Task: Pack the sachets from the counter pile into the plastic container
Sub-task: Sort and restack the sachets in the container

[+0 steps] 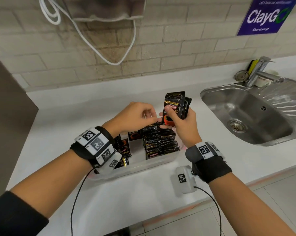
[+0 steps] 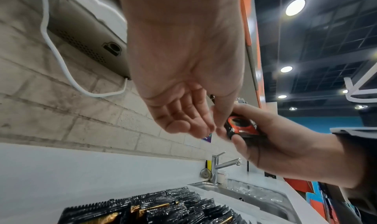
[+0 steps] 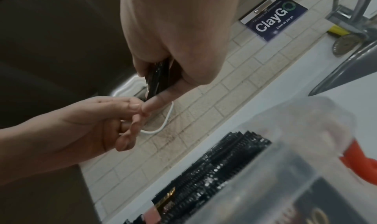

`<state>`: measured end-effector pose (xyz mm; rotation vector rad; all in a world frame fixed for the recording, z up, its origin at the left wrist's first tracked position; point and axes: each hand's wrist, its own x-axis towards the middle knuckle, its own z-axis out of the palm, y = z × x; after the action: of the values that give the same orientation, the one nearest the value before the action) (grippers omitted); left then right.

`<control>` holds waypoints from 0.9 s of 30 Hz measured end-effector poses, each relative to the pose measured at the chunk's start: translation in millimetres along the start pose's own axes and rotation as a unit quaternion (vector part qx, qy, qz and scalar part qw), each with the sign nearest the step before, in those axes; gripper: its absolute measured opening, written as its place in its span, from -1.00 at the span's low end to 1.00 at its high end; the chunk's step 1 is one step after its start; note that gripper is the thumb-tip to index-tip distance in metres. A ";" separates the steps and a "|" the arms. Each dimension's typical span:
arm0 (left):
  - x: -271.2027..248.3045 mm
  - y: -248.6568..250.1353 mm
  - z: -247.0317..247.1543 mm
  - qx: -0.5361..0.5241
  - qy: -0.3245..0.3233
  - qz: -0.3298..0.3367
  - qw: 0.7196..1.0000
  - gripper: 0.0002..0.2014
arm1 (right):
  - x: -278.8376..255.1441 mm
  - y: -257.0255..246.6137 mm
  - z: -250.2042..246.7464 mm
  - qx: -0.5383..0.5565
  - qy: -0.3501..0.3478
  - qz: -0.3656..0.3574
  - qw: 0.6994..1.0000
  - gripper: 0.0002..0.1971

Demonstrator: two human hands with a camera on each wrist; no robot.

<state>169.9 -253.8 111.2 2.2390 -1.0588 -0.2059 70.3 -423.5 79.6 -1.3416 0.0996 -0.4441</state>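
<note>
The right hand [image 1: 181,123] grips a small upright bundle of glossy black foil sachets with a red cup print [image 1: 175,106], thumb across the front, just above the clear plastic container [image 1: 154,165] on the white counter [image 1: 79,106]. The left hand [image 1: 135,116] is loosely curled and holds nothing, its fingertips [image 3: 135,106] at the bundle's lower corner. I'd square the slippery, crinkly, serrated-edged packets first, then slide them in on edge beside the packed row of sachets [image 1: 161,142] inside the container.

white counter [image 1: 109,99], plastic container [image 1: 143,166], sink [image 1: 246,106]
</note>
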 end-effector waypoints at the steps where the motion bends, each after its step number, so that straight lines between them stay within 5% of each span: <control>1: 0.6 2.4 1.0 -0.015 0.021 0.000 1.000 -0.86 | 0.1 -3.0 1.7 -0.002 0.002 -0.009 1.000 -0.80; 8: -0.9 23.2 -11.4 -0.178 0.087 0.044 0.979 -0.57 | 1.1 -11.9 6.1 -0.005 -0.021 -0.015 1.000 -0.77; 13: 5.4 33.0 -20.7 -0.218 0.117 0.044 0.968 -0.78 | 0.4 -10.9 5.8 0.002 -0.046 -0.003 0.999 -0.71; 27: 6.5 30.8 -22.0 -0.211 0.062 0.050 0.974 -0.73 | -0.1 -6.0 4.7 -0.009 -0.057 -0.004 0.998 -0.60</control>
<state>163.2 -262.4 148.0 1.7901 -0.9558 -0.2212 70.2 -420.1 86.5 -1.3827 0.0051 -0.3732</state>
